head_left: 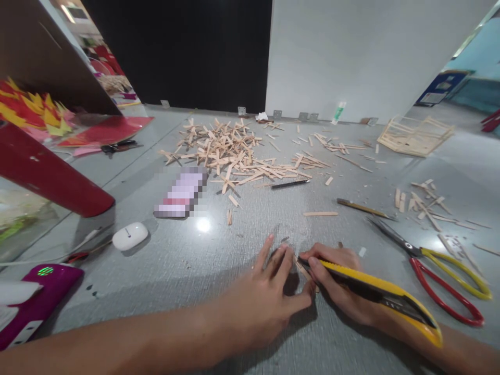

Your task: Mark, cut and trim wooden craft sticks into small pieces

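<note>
My right hand [339, 281] grips a yellow and black utility knife [385, 298], its tip angled down at a small wooden craft stick [302, 270]. My left hand [273, 294] holds that stick against the grey table, thumb and fingers on either side of it; part of the stick is hidden by the fingers. The two hands nearly touch at the knife tip. Another craft stick [321, 213] lies flat just beyond them. To the right of my right hand rest scissors [416, 255] with one red and one yellow handle.
A heap of craft sticks [222, 146] covers the far middle. Nearby lie a black pen [291, 184], a brown-handled tool [361, 208] and a phone [182, 192]. A white mouse [130, 236], purple device [47, 297] and red tube [58, 177] occupy the left. A stick frame [416, 136] stands far right.
</note>
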`<state>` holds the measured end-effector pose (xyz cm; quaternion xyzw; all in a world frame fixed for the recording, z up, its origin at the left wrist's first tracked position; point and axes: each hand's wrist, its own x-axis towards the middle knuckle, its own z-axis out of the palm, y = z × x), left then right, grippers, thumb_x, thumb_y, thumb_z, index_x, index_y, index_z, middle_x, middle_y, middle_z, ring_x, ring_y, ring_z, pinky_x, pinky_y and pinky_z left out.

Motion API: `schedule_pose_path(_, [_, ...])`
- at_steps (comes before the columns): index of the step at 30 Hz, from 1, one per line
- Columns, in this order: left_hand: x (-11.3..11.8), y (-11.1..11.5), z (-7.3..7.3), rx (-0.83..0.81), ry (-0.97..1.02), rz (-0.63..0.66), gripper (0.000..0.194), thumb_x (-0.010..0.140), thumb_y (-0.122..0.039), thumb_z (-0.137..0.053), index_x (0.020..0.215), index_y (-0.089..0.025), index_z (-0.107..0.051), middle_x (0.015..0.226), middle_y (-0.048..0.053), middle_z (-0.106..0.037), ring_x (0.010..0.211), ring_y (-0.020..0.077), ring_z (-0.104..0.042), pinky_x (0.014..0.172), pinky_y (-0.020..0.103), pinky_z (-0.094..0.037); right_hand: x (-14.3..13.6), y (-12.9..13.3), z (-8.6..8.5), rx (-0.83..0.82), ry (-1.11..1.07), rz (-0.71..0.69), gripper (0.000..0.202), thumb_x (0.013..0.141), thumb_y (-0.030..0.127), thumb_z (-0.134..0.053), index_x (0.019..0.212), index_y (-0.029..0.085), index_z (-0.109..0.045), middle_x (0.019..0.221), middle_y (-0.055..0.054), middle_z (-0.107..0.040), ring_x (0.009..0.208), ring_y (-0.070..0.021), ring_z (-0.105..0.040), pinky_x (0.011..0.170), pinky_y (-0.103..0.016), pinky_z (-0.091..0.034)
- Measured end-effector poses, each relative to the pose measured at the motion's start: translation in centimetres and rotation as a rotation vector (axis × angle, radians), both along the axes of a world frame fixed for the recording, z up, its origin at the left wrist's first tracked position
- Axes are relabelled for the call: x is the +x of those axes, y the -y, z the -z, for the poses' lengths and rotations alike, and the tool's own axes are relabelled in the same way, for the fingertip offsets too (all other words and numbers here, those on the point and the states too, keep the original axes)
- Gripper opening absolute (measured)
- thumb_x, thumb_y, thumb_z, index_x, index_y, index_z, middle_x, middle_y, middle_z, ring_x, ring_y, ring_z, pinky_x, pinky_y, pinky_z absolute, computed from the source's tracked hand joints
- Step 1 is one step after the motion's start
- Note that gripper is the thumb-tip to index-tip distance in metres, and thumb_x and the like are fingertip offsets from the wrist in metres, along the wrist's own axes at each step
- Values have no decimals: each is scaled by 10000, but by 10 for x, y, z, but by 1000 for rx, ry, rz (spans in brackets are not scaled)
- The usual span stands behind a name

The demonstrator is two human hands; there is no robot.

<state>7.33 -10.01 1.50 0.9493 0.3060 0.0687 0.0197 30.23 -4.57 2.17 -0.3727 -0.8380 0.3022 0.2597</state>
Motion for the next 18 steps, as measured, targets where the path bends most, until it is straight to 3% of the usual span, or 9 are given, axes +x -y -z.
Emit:
schedule_pose_path(5, [1, 1, 2, -30, 24, -38, 564, 1072, -277, -611, 1605, -199, -444, 1611, 309, -507, 1537, 525, -444, 1209, 851, -230, 1, 2, 1, 0, 11, 3, 404, 1157, 362, -429, 822, 233, -614, 662, 46, -620, 569, -120, -614, 593, -247, -456])
schedule_pose_path(11, [1, 0, 1, 1, 56, -46, 547, 1072, -316, -637, 1584, -205, -480, 1605, 267, -529, 1536, 482, -457, 1260, 797, -184, 7, 4, 7, 10, 22, -22, 402, 1155, 387, -410, 851, 252, -635, 646, 27, -622, 556, -159, -647, 574, -294, -471])
schedule_pose_path(18, [-1, -1, -4, -31, 25, -14, 514, 1087, -294, -594, 1570, -178, -460, 1573, 297, -548, 1539, 498, -454, 1252, 789, -233, 7, 6, 6, 17, 32, -7, 404, 1151, 391, -409, 820, 260, -601, 637, 33, -588, 542, -156, -635, 564, -294, -466])
